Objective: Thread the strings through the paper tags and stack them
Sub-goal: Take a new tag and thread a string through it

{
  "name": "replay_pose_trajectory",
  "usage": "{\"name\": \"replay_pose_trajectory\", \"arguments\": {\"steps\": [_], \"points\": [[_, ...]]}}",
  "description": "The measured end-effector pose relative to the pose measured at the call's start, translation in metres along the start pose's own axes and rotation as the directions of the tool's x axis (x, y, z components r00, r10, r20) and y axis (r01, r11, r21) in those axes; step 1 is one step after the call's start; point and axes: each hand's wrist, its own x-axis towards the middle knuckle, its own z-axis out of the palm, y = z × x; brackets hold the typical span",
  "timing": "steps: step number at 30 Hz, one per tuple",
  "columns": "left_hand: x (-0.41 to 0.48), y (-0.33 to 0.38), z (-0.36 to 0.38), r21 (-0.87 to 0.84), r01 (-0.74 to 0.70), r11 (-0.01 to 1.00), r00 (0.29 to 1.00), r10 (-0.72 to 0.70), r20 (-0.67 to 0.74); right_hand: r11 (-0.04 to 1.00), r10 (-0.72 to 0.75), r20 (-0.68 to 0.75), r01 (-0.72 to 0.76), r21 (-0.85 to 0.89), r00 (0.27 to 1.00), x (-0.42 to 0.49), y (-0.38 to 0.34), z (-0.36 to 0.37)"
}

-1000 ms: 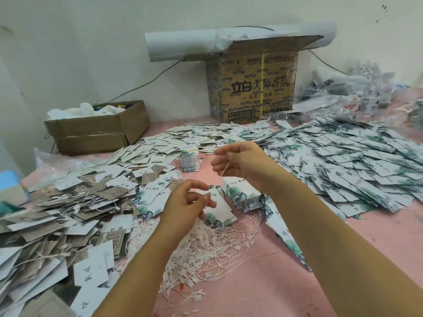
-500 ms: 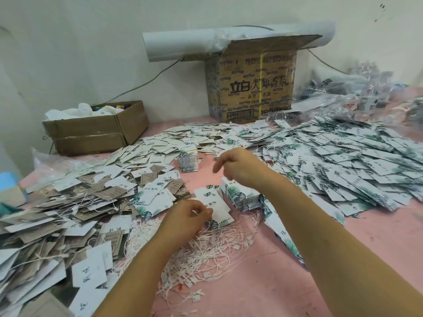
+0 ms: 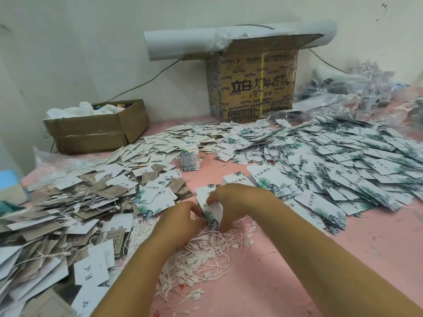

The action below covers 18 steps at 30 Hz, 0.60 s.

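Note:
A white paper tag with a green leaf print point(image 3: 212, 215) is bent between my two hands, just above a tangle of white strings point(image 3: 201, 255) on the pink table point(image 3: 297, 259). My left hand point(image 3: 183, 217) pinches the tag's left edge. My right hand point(image 3: 235, 199) curls over its top and right side. A small pile of like tags point(image 3: 206, 193) lies right behind my hands. Any string in my fingers is hidden.
A wide heap of leaf-print tags point(image 3: 343, 161) covers the right side. Brown and white strung tags point(image 3: 57, 213) pile up on the left. A banded tag bundle point(image 3: 190, 160) stands mid-table. An open carton point(image 3: 96, 129) and a tall printed box point(image 3: 256, 81) stand by the wall.
My right hand came down from its raised position toward me and met my left hand over the strings. Both hands now hold one leaf-print tag, which is bent.

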Motion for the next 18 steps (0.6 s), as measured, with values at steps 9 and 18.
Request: {"name": "replay_pose_trajectory", "arguments": {"steps": [9, 18], "points": [[0.000, 0.002, -0.001, 0.033, -0.039, 0.999, 0.999, 0.039, 0.023, 0.999, -0.010, 0.001, 0.010, 0.045, 1.000, -0.007, -0.004, -0.006], [0.000, 0.007, -0.001, -0.487, 0.045, 0.872, 0.989, -0.108, -0.102, 0.974, -0.170, -0.235, 0.200, 0.109, 0.957, -0.013, -0.012, -0.018]]}}
